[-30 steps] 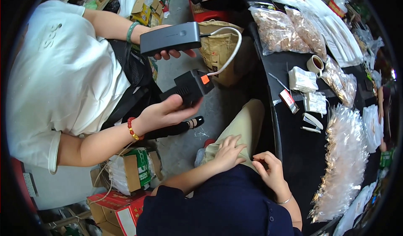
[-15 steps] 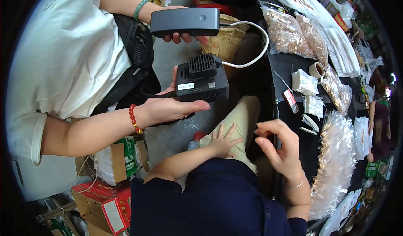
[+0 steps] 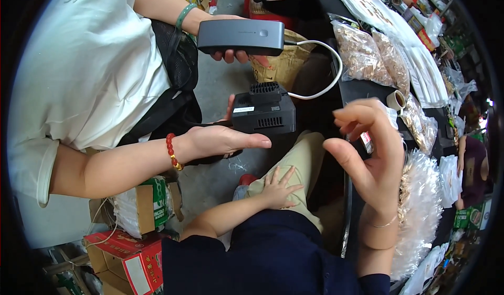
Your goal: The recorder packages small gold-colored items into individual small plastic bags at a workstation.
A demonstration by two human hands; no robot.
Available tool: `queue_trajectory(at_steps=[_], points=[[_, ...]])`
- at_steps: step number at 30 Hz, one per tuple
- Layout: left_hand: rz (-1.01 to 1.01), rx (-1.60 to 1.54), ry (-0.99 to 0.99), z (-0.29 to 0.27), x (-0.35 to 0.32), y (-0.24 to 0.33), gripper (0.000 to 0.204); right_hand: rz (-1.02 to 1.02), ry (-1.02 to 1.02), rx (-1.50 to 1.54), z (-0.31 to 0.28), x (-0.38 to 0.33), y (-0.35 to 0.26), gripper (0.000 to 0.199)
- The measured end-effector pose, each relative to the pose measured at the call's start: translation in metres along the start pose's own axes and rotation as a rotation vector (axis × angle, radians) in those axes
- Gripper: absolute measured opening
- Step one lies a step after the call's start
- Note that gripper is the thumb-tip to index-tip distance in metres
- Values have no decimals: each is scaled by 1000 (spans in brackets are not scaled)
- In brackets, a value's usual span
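My left hand [image 3: 280, 189] lies flat on my thigh, fingers spread over the beige trousers [image 3: 307, 161]. My right hand [image 3: 375, 156] is raised by the table edge, fingers loosely curled and thumb apart, with nothing between them. In front of me, another person's hand [image 3: 226, 139] supports a black vented box [image 3: 265, 117] from below. That person's other hand holds a dark grey power bank [image 3: 240, 37]. A white cable [image 3: 336, 74] loops between the power bank and the box.
The black-topped table [image 3: 323, 3] on the right carries bags of small brown pieces [image 3: 359, 53], a cup [image 3: 395, 101] and a heap of clear plastic packets [image 3: 420, 216]. An open red carton [image 3: 126, 248] is at lower left. A paper sack [image 3: 281, 66] stands beyond the box.
My right hand has risen and come closer to the camera, hiding the stapler and tissue packs. The held power bank and box appear slightly lower and further right. My left hand stays on the thigh.
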State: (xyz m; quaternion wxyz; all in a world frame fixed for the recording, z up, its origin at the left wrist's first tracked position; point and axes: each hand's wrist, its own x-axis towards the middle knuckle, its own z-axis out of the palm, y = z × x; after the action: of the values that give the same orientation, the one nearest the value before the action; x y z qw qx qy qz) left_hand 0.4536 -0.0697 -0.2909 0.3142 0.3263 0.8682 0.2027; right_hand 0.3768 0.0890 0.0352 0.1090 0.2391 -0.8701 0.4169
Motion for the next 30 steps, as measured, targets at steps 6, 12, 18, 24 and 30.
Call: queue_trajectory(at_steps=[6,12,18,24,30], points=[[9,-18,3,-15,4,6,73,572,128,1051,71,-16,33,63],[-3,-5,31,-12,2,-1,77,641,114,1231,91,11,16,67],[-16,-22,14,-11,0,3,75,592,-20,1338,93,22,28,90],[1,-24,51,-5,1,3,70,480,-243,1259,96,36,57,98],[-12,-25,12,-12,2,5,70,308,-312,1237,102,34,70,101]])
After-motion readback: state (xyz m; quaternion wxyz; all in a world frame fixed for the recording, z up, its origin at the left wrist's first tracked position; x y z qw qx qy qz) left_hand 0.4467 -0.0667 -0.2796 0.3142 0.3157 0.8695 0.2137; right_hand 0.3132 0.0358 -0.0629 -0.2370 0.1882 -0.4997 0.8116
